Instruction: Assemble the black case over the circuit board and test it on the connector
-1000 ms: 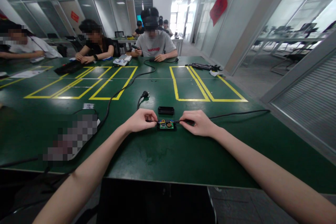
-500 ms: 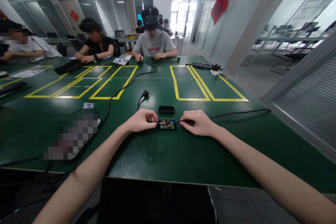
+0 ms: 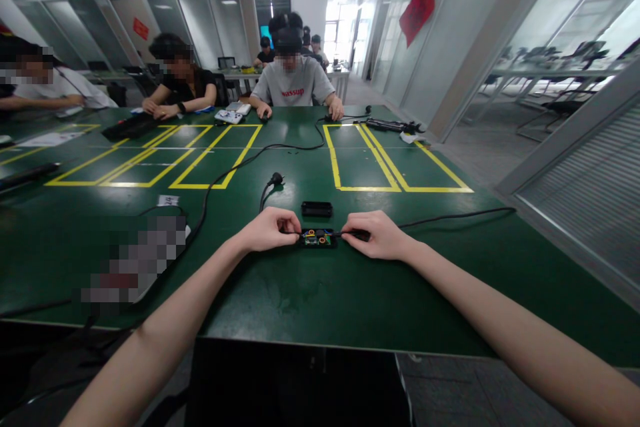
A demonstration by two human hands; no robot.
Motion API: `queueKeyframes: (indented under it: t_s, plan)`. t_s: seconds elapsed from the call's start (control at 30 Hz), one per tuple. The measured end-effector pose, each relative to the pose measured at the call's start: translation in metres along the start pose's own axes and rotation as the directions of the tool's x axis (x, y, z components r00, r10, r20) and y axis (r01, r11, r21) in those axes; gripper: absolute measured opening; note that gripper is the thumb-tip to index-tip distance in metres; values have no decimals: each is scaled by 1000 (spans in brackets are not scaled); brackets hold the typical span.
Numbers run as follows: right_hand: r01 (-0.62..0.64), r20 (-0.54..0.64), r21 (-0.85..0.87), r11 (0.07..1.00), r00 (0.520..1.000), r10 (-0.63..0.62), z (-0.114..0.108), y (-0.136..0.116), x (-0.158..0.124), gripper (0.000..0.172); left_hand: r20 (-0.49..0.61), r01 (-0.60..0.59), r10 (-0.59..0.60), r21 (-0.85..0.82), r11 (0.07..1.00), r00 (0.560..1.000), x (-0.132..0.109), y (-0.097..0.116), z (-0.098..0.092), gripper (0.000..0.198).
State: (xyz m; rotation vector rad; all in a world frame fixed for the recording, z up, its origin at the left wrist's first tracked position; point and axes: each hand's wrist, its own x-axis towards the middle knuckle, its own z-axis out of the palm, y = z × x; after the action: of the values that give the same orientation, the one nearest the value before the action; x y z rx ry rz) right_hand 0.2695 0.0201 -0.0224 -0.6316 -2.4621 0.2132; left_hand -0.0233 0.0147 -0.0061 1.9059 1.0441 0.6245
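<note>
A small black case (image 3: pixel 320 246) lies on the green table with a circuit board (image 3: pixel 315 237) in it, bearing copper-coloured coils. At its left end, my left hand (image 3: pixel 275 228) is closed in a pinch on a black cable, mostly hidden by the fingers. My right hand (image 3: pixel 375 235) pinches the black cable (image 3: pixel 450 216) at the case's right end; this cable trails off to the right. Just behind the case sits a black case cover (image 3: pixel 317 209), hollow side up. Behind my left hand lies a power plug (image 3: pixel 276 179) on a black cord.
A blurred-out flat object (image 3: pixel 145 260) lies at the left with cords around it. Yellow tape rectangles (image 3: pixel 367 189) mark the green table (image 3: pixel 310 307). Across it sits a person in a grey shirt (image 3: pixel 295 80); two others sit at the left. A black folded stand (image 3: pixel 393 125) lies far right.
My hands keep their pinches at both ends of the case, almost unmoved. Across the table, the person's hand has shifted to the right, dragging a long black cord with it.
</note>
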Motion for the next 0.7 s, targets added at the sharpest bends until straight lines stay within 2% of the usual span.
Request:
queueKeyframes:
  t_s: [0.27, 0.47, 0.7]
  plan:
    - [-34, 55, 25, 999, 998, 32, 0, 2, -1, 18, 47, 53, -50, -66, 996, 998, 0, -4, 2, 15]
    - [-65, 92, 60, 996, 994, 60, 0, 0, 0, 18, 10, -97, 96, 49, 994, 995, 1, -3, -1, 16]
    - [-88, 164, 62, 994, 984, 77, -5, -1, 3, 20, 37, -123, 120, 109, 986, 992, 1, -3, -2, 16]
